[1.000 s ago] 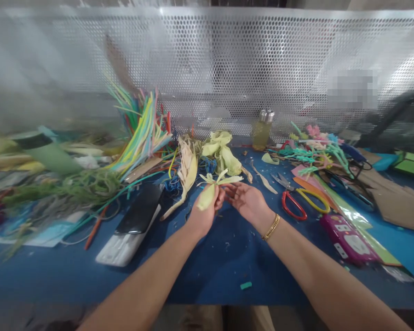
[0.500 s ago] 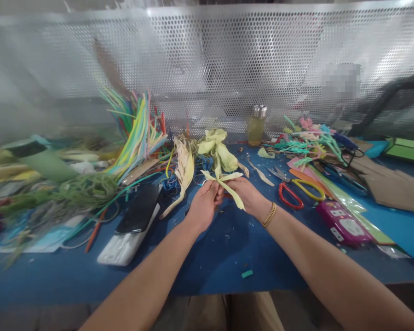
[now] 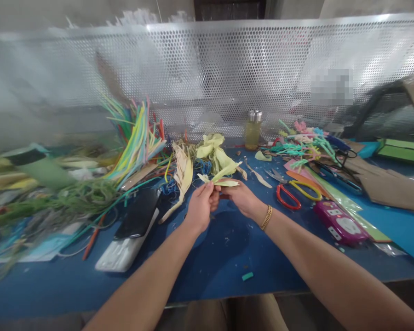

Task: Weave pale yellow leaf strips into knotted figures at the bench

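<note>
Pale green corn husk strips (image 3: pixel 224 174) stick out between my two hands above the blue table. My left hand (image 3: pixel 203 202) pinches them at the crossing point, thumb on top. From the other side my right hand (image 3: pixel 239 195), with a gold bracelet at the wrist, has its fingers closed around the strips' lower part; its fingertips are partly hidden. Just behind the hands lies a pile of crumpled pale husks (image 3: pixel 212 149). A dried husk (image 3: pixel 182 172) with a long stalk rests to the left of my left hand.
On the right are scissors (image 3: pixel 290 193) with red and yellow handles and a purple case (image 3: pixel 340 223). A phone (image 3: pixel 138 214) lies on a white object at left, near colourful strips (image 3: pixel 136 142). A jar (image 3: pixel 253 131) stands before the perforated metal screen (image 3: pixel 227 69).
The husk strips, spread out like a cross before, now lie more gathered and point to the upper right. My hands stay close together. The camera view has tilted slightly upward.
</note>
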Action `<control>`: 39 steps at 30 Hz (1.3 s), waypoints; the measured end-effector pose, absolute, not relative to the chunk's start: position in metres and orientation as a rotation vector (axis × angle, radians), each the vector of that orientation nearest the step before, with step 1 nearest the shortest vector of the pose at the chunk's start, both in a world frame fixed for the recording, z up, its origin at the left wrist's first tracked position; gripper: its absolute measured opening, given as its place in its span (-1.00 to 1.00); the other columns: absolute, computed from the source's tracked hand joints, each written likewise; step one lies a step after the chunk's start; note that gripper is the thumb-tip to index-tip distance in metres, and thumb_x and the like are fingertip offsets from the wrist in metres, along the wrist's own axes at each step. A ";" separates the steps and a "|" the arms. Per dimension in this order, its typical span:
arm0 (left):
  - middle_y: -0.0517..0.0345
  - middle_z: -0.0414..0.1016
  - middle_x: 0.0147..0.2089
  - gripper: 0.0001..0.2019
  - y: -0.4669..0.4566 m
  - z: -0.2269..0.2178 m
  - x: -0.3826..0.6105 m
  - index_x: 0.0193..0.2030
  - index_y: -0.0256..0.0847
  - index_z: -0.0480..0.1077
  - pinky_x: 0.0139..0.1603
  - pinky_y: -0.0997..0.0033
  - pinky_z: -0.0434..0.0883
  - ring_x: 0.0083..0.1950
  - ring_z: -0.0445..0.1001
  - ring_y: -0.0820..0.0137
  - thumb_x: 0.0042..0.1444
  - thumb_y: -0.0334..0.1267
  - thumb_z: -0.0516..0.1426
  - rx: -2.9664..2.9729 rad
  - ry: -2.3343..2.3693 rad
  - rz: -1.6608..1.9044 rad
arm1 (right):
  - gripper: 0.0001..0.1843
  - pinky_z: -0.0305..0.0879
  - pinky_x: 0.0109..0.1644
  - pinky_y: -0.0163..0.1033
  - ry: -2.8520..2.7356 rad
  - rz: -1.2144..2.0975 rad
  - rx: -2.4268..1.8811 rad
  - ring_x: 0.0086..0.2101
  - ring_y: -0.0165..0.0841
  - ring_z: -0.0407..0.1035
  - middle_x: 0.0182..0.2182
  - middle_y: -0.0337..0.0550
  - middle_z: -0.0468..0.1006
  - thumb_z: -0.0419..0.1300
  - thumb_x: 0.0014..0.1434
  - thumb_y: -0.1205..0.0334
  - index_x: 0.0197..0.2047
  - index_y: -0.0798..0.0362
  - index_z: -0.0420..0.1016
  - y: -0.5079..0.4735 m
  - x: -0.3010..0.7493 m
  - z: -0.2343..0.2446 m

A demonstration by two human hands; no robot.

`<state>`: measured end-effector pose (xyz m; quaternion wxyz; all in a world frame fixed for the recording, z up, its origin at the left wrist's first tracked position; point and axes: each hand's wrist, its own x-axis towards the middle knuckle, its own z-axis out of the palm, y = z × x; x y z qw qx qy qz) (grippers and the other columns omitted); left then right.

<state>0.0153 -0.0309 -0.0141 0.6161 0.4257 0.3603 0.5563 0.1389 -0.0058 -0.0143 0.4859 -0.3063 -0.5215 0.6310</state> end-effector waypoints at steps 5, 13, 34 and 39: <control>0.41 -0.08 -0.67 -0.67 -0.032 -0.009 0.016 -0.51 -0.21 0.21 -0.64 0.59 -0.16 -0.66 -0.15 0.63 0.10 -0.03 0.13 0.947 0.820 1.258 | -0.92 0.28 -0.18 -0.22 -1.299 1.473 -0.737 -0.34 -0.34 0.38 -0.44 -0.20 0.55 0.20 -0.15 0.33 -0.51 0.02 0.53 -0.002 0.141 -0.018; 0.38 -0.08 -0.66 -0.69 -0.031 -0.011 0.017 -0.56 -0.22 0.19 -0.63 0.54 -0.14 -0.65 -0.13 0.62 0.10 -0.12 0.11 0.967 0.864 1.338 | -0.89 0.31 -0.18 -0.24 -1.409 1.414 -0.661 -0.37 -0.37 0.35 -0.47 -0.23 0.51 0.15 -0.13 0.37 -0.52 0.05 0.50 -0.001 0.138 -0.019; 0.11 0.52 -0.35 -0.84 -0.033 -0.015 0.025 -0.23 -0.25 0.41 -0.40 0.55 0.30 -0.37 0.47 0.48 0.08 -0.27 0.25 0.865 0.787 1.213 | -0.78 0.20 -0.64 -0.37 -0.973 1.449 -0.853 -0.65 -0.50 0.23 -0.58 -0.26 0.44 0.31 -0.09 0.14 -0.46 0.10 0.42 0.003 0.145 -0.013; 0.14 0.53 -0.34 -0.76 -0.027 -0.019 0.023 -0.23 -0.25 0.47 -0.37 0.54 0.33 -0.37 0.47 0.49 -0.03 -0.24 0.33 0.840 0.815 1.338 | -0.86 0.34 -0.48 -0.34 -1.152 1.513 -0.755 -0.56 -0.47 0.32 -0.55 -0.25 0.47 0.27 -0.10 0.23 -0.46 0.12 0.46 0.001 0.144 -0.011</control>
